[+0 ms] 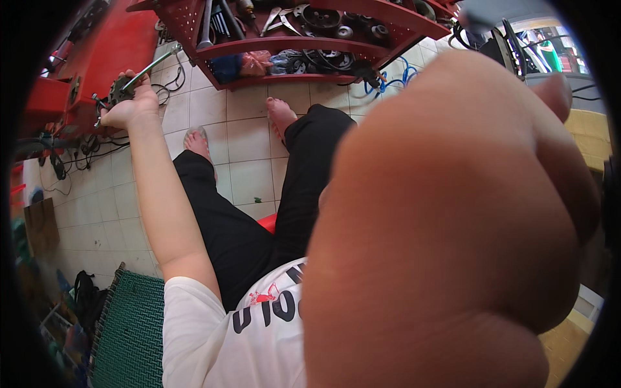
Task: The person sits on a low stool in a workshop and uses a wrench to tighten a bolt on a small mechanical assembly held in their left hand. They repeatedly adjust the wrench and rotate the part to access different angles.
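1 slim metallic rod (154, 66), dark lumpy part (119, 91) in left grip (138, 105); right grip (446, 194) unclear.

Front: red perforated metal rack (278, 44) — long grey metal wrench (206, 24) on upper shelf, orange plastic bag (257, 62) on lower | right of rack: thin blue hose (405, 72) | left: dark rounded metal part (120, 92) in left hand (138, 107), beside red metal machine (119, 39) | left rear: green woven seat (129, 323)

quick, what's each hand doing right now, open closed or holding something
Left hand: holding a dark metal part, a slim rod jutting past it.
Right hand: blurred close-up; grip cannot be told.
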Available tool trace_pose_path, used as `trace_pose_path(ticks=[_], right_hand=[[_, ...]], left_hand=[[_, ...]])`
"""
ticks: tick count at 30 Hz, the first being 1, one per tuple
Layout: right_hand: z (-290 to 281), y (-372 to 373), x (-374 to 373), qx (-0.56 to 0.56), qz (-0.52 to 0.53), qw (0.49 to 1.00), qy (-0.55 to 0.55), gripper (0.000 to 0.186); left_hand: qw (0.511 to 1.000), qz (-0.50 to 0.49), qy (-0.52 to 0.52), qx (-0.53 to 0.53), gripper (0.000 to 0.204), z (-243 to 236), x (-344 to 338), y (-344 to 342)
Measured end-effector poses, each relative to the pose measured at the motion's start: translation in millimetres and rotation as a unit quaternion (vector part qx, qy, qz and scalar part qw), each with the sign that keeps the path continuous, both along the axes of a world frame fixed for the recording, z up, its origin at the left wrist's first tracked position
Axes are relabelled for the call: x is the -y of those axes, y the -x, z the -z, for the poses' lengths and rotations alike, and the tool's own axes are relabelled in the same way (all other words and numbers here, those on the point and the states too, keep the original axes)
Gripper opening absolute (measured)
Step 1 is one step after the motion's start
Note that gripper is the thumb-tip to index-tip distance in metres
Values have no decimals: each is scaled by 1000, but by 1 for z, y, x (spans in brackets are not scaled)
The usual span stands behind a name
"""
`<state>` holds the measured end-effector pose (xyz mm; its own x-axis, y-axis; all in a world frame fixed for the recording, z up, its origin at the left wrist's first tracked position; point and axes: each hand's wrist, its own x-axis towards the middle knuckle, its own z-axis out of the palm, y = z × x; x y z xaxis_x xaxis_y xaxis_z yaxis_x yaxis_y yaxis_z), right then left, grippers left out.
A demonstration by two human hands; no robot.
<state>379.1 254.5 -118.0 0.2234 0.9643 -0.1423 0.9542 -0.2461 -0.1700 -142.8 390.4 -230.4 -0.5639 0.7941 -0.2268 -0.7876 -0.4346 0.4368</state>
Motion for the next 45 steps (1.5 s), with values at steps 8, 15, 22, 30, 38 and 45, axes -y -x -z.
trace_pose_path(ticks=[8, 15, 22, 30, 38, 45], right_hand=[[0, 0, -22, 10, 25, 999, -20, 71], [8, 8, -38, 9, 21, 999, -39, 68], [-30, 22, -40, 37, 17, 996, -80, 66], [-21, 69, -70, 16, -71, 993, -97, 63], [-15, 106, -85, -6, -82, 994, -77, 60], [-9, 116, -94, -6, -86, 994, -65, 58]], left_hand=[[999, -16, -5, 51, 67, -10, 6, -7], [998, -1, -6, 55, 60, -13, 5, -9], [996, -1, -18, 85, 52, -12, 1, -14], [997, 6, -50, 64, 64, -11, 3, -7], [997, -11, 29, 76, 51, -30, 7, -19], [997, -3, 22, 76, 52, -30, 13, -22]])
